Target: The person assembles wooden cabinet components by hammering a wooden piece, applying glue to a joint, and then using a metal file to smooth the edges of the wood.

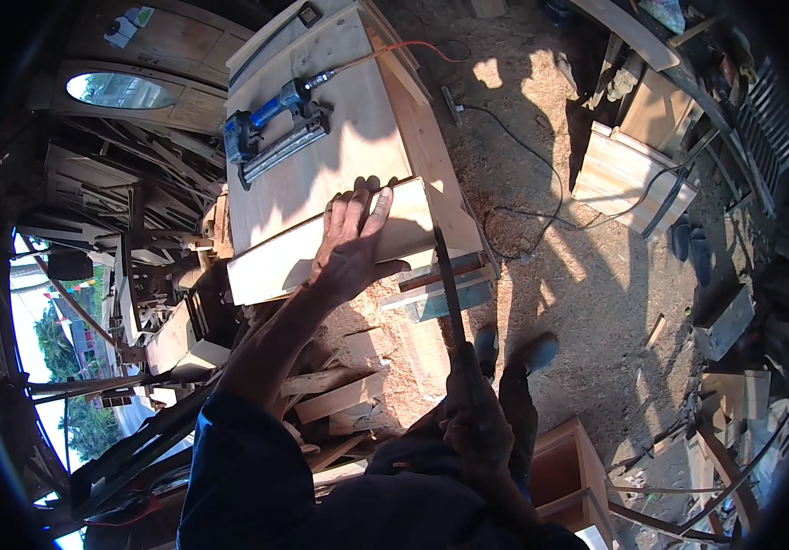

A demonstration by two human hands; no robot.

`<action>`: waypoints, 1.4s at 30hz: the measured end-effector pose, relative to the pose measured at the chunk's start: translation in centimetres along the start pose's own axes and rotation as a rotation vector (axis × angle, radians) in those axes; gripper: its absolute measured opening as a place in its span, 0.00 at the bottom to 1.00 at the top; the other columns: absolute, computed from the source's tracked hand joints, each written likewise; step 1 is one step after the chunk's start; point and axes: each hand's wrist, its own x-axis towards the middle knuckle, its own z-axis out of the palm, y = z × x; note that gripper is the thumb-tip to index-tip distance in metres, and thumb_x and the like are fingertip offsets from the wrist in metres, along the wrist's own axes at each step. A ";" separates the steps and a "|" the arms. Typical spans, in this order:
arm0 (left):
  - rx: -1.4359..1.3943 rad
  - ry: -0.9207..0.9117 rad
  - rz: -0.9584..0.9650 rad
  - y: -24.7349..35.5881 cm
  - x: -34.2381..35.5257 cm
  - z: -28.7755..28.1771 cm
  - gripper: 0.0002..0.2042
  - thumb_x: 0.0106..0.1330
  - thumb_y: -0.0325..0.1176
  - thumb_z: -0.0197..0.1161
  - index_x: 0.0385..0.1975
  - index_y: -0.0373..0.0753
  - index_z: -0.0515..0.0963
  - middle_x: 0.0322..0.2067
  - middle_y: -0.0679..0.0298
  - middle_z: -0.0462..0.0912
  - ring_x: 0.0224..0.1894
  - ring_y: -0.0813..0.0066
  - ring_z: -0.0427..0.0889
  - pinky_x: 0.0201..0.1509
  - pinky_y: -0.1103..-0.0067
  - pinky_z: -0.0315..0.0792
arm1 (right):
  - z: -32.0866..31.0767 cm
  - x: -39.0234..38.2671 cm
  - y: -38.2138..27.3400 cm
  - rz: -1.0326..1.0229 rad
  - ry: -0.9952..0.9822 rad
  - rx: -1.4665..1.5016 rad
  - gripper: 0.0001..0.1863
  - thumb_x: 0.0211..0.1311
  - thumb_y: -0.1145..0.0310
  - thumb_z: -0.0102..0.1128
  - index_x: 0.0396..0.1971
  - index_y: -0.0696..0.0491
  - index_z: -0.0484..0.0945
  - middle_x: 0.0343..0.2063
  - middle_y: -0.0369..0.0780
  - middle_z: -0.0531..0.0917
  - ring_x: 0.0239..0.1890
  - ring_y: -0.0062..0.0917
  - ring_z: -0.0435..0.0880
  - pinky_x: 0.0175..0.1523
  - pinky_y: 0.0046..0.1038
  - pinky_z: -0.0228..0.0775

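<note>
A pale wooden board (289, 252) lies across the near end of the workbench (349, 119). My left hand (353, 234) presses on it, fingers reaching over its far edge and thumb spread toward the near side. In my right hand (477, 422), low in front of my body, is the handle of a handsaw (449, 289). Its dark blade points away from me, and its tip end meets the board's right end. My right fingers are wrapped round the handle, partly in shadow.
A blue nail gun (275, 119) with an orange hose (404, 46) lies farther up the bench. A dark cable (555, 174) loops over the sawdust-covered floor at right. Wood offcuts (339, 399) lie below the bench, and a wooden box frame (569, 472) stands near my right leg.
</note>
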 end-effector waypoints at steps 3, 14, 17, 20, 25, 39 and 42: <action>0.032 0.009 0.002 -0.3 -0.1 0.2 0.55 0.42 0.47 0.81 0.72 0.37 0.58 0.64 0.43 0.61 0.63 0.45 0.63 0.67 0.54 0.59 | 0.2 -0.1 -1.2 -0.011 0.008 -0.021 0.41 0.57 0.79 0.67 0.70 0.61 0.58 0.45 0.44 0.85 0.36 0.23 0.85 0.40 0.23 0.76; 0.046 0.033 0.115 0.0 0.2 1.3 0.55 0.42 0.32 0.82 0.72 0.33 0.54 0.65 0.43 0.63 0.63 0.42 0.64 0.66 0.57 0.65 | -0.7 2.5 -2.6 -0.176 -0.026 -0.138 0.43 0.54 0.81 0.62 0.73 0.55 0.58 0.32 0.37 0.82 0.27 0.17 0.81 0.36 0.23 0.75; 0.030 0.013 0.155 0.4 0.2 1.4 0.55 0.42 0.32 0.82 0.72 0.33 0.53 0.64 0.41 0.63 0.63 0.42 0.63 0.66 0.57 0.64 | -1.0 3.6 -2.7 -0.299 -0.085 -0.057 0.46 0.53 0.78 0.63 0.74 0.52 0.55 0.29 0.39 0.83 0.28 0.22 0.85 0.37 0.26 0.76; 0.039 -0.035 0.138 0.2 -0.2 1.3 0.56 0.42 0.34 0.82 0.73 0.33 0.52 0.64 0.41 0.63 0.63 0.43 0.63 0.67 0.56 0.62 | -0.3 7.9 -2.1 -0.309 -0.102 -0.102 0.49 0.51 0.76 0.64 0.75 0.46 0.52 0.31 0.46 0.84 0.30 0.36 0.86 0.38 0.33 0.78; 0.116 -0.046 0.124 -0.3 -0.2 1.6 0.52 0.48 0.42 0.79 0.71 0.31 0.55 0.62 0.39 0.64 0.62 0.41 0.64 0.65 0.54 0.63 | -2.6 2.3 -0.6 -0.302 -0.138 0.051 0.51 0.49 0.73 0.65 0.75 0.49 0.51 0.38 0.48 0.85 0.35 0.42 0.88 0.42 0.39 0.79; 0.138 -0.039 0.195 -1.1 0.3 1.8 0.53 0.51 0.56 0.78 0.70 0.30 0.57 0.59 0.44 0.65 0.61 0.45 0.67 0.63 0.55 0.67 | -1.3 6.3 -2.0 -0.405 -0.079 -0.064 0.47 0.54 0.73 0.61 0.73 0.56 0.49 0.41 0.53 0.84 0.36 0.45 0.88 0.39 0.40 0.83; 0.053 -0.013 0.137 -1.8 -0.1 2.7 0.53 0.49 0.54 0.79 0.70 0.31 0.57 0.60 0.45 0.64 0.63 0.47 0.64 0.64 0.56 0.68 | -2.3 7.9 -3.4 -0.288 -0.224 -0.035 0.41 0.60 0.72 0.59 0.72 0.58 0.51 0.45 0.54 0.84 0.39 0.46 0.88 0.39 0.40 0.85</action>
